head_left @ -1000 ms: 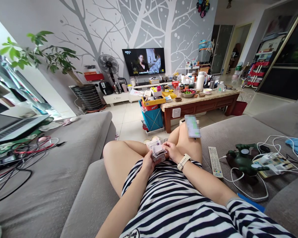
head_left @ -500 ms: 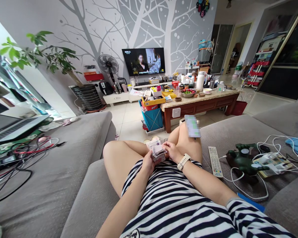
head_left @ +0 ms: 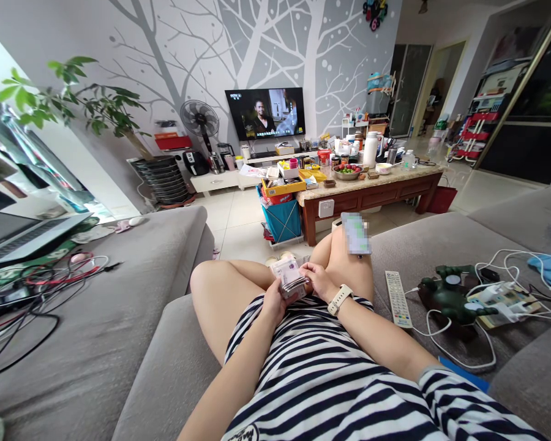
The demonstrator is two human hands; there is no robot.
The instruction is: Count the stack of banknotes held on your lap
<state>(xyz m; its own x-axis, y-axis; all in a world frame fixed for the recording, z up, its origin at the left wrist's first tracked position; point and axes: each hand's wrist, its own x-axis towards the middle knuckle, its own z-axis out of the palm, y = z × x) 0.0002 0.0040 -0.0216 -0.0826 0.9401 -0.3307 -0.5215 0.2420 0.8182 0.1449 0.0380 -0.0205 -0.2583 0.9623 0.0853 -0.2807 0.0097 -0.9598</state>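
I sit on a grey sofa (head_left: 174, 367) with my legs crossed. Both hands meet in my lap around a stack of cards (head_left: 290, 277). My left hand (head_left: 274, 302) cups the stack from below, its fingers closed on it. My right hand (head_left: 319, 280), with a white watch on the wrist, pinches the stack's right edge. A phone (head_left: 356, 233) rests on my right knee, just beyond the hands.
A remote control (head_left: 397, 299), a green toy figure (head_left: 447, 299) and white cables (head_left: 505, 288) lie on the sofa to my right. A laptop (head_left: 22, 236) and tangled wires are at left. A cluttered coffee table (head_left: 371, 184) and a television (head_left: 265, 114) stand ahead.
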